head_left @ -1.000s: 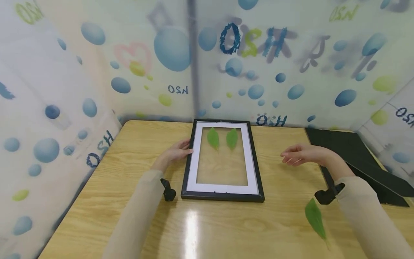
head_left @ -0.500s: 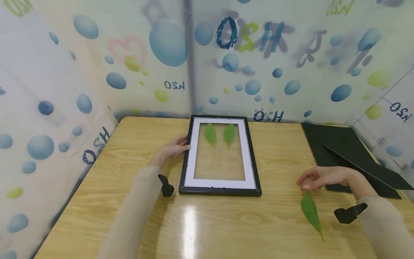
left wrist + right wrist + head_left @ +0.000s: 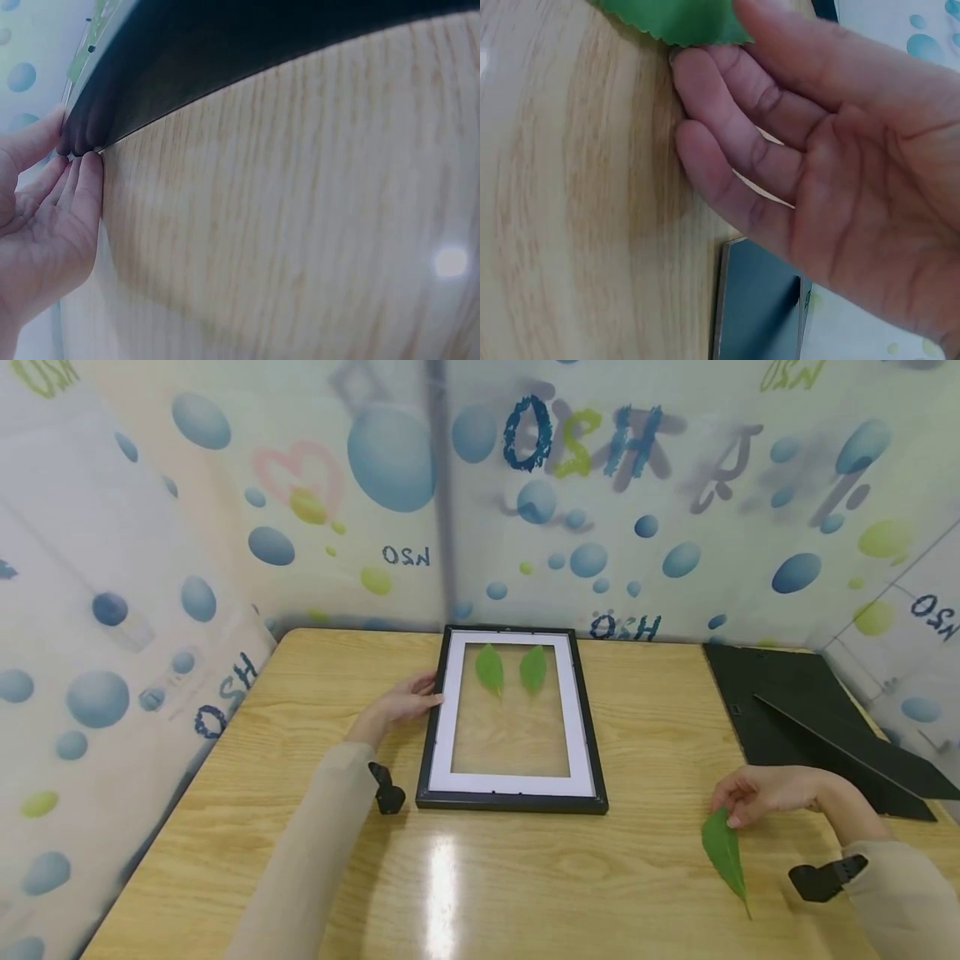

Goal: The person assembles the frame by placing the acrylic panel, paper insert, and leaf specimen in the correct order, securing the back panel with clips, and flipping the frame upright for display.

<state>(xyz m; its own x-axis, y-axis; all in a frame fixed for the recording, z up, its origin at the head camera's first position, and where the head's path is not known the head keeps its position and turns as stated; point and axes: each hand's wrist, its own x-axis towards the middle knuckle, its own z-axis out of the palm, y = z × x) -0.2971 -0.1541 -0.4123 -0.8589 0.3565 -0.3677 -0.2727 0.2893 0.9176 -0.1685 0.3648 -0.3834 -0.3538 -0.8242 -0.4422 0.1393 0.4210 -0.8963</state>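
Note:
A black picture frame with a white mat lies on the wooden table. Inside the mat's window, two green leaves sit side by side near the top. My left hand holds the frame's left edge; in the left wrist view its thumb is at the rim and its fingertips meet the side. At the right, my right hand pinches the wide end of a third green leaf between thumb and fingers. That leaf's stem points toward the near side. The right wrist view shows only part of the leaf.
A black backing board with a raised flap lies at the table's right, just behind my right hand. Patterned curtains stand along the back and sides of the wooden table.
My right hand has come down toward the near right and taken hold of the loose leaf's wide end. My left hand has stayed at the frame's edge. The view has shifted slightly.

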